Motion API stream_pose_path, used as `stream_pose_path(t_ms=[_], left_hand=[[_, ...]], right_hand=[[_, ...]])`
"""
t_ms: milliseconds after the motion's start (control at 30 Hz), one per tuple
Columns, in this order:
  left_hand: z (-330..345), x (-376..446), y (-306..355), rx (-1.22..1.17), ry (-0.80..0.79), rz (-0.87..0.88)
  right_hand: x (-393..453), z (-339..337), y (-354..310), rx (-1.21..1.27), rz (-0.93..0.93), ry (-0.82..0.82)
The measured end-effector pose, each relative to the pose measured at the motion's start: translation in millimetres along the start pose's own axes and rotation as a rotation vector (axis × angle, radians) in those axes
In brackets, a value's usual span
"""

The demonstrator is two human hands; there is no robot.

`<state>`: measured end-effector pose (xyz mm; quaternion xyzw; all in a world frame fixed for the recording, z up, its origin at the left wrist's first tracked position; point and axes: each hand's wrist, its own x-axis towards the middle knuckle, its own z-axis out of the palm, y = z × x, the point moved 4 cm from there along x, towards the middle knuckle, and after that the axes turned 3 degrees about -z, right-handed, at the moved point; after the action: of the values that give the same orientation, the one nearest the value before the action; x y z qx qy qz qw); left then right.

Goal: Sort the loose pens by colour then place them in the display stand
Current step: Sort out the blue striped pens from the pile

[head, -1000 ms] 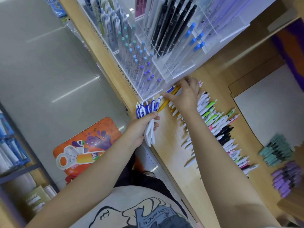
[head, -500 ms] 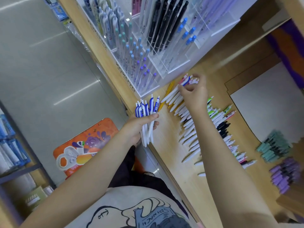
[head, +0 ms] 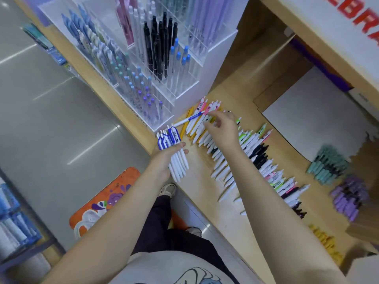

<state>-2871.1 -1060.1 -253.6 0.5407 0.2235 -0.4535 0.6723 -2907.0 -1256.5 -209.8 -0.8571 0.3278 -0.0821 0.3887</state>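
My left hand [head: 164, 158] grips a bundle of white pens with blue clips [head: 173, 151] at the shelf's front edge. Above the row of loose pens [head: 231, 160], my right hand [head: 222, 128] pinches one more blue-clipped white pen [head: 189, 119], which points left toward the bundle. That row runs diagonally across the wooden shelf and mixes white, yellow, pink, green and black pens. The clear acrylic display stand [head: 184, 87] rises just behind, its slots holding black, blue, purple and pale pens.
Teal pens [head: 328, 165], purple pens [head: 348, 195] and yellow pens [head: 326, 242] lie in piles at the right of the wooden shelf [head: 205, 193]. A white board [head: 313, 117] lies at the back right. An orange mat [head: 102, 199] is on the floor below.
My right hand has picked a blue-clipped pen out of the far end of the row and lifted it toward the bundle. My left hand keeps its bundle nearly still.
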Motion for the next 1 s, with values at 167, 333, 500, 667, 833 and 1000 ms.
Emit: stream_pose_path(t_ms=[167,333,500,667,833,1000], left_hand=[[-10.4,9.5,-1.5,-0.003,-0.028,-0.021],[-14.1,13.3,1.1,-0.027,-0.120,-0.033],[-15.4,16.9,0.1,-0.017,-0.145,-0.070],[-9.7,7.9,8.1,0.044,-0.158,-0.101],[17.9,-10.3,17.0,0.118,-0.361,-0.072],[61.5,-24.5,15.3,0.182,-0.445,-0.143]], right_hand=[[22.9,23.3,-4.1,-0.152,-0.004,-0.100],[39.9,34.9,-7.0,-0.312,0.019,-0.147],[43.7,31.0,-11.0,-0.337,-0.014,-0.143],[31.9,-6.6,-23.1,-0.056,0.052,-0.215],[-11.1,-72.6,-27.9,0.490,0.197,-0.023],[-40.5,-117.5,-8.9,0.740,0.223,0.005]])
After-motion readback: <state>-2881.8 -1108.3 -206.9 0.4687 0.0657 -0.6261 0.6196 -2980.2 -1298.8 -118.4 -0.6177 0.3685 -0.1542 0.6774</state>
